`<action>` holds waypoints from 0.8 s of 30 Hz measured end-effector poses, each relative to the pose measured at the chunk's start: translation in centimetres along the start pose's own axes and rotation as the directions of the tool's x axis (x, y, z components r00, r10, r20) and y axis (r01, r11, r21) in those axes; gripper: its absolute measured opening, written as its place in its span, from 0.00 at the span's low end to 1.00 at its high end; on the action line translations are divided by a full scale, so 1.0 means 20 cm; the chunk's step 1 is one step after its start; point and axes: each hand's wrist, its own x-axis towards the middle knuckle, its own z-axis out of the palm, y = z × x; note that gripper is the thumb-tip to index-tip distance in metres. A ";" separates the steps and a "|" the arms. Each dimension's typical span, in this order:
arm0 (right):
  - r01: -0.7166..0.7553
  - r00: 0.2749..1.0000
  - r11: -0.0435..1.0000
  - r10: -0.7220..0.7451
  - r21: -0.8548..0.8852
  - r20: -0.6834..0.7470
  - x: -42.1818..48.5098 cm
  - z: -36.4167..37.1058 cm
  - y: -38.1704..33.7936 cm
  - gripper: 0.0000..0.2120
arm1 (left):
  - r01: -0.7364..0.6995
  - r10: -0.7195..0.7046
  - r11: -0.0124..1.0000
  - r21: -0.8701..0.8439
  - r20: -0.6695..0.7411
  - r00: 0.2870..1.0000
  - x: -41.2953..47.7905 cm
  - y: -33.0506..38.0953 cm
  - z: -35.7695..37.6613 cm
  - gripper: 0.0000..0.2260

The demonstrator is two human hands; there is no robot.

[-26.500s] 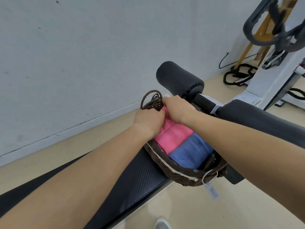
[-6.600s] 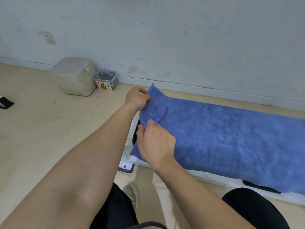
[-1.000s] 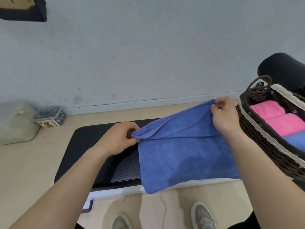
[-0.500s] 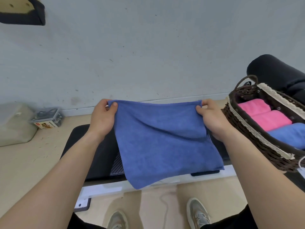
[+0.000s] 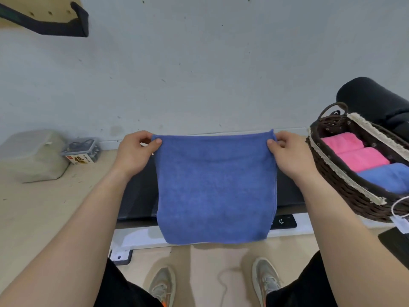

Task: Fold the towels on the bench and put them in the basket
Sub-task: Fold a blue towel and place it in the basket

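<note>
A folded blue towel (image 5: 217, 187) hangs square in front of me, above the black bench (image 5: 137, 196). My left hand (image 5: 135, 154) pinches its top left corner and my right hand (image 5: 287, 154) pinches its top right corner, so the top edge is stretched level. The lower edge hangs past the bench's white frame (image 5: 146, 237). At the right, the dark wicker basket (image 5: 338, 180) with a cream lace rim stands on the bench. It holds two pink towels (image 5: 354, 151) and a blue towel (image 5: 385, 178) side by side.
A black roller pad (image 5: 374, 100) sits behind the basket. On the floor at the left are a pale plastic box (image 5: 33, 156) and a small clear box (image 5: 81, 151). The wall is close behind the bench. My shoes (image 5: 161, 286) stand below the towel.
Over the last second both hands lifted the blue towel off the bench and pulled its top edge straight and level. It now hangs flat, and the view has shifted slightly.
</note>
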 end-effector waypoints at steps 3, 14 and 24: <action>-0.059 0.998 0.981 0.064 -0.184 0.024 0.10 0.05 0.01 0.11 | 0.076 -0.075 0.996 0.046 -0.008 0.997 0.07 -0.06 0.07 0.06; -0.285 0.955 0.908 0.240 0.308 0.177 0.39 0.31 0.01 0.06 | 0.202 -0.206 0.975 -0.087 -0.030 0.978 0.34 -0.21 0.24 0.06; -0.305 0.945 0.783 0.178 0.542 0.274 0.34 0.21 0.03 0.14 | 0.049 -0.053 0.993 -0.107 -0.038 0.998 0.23 -0.23 0.11 0.04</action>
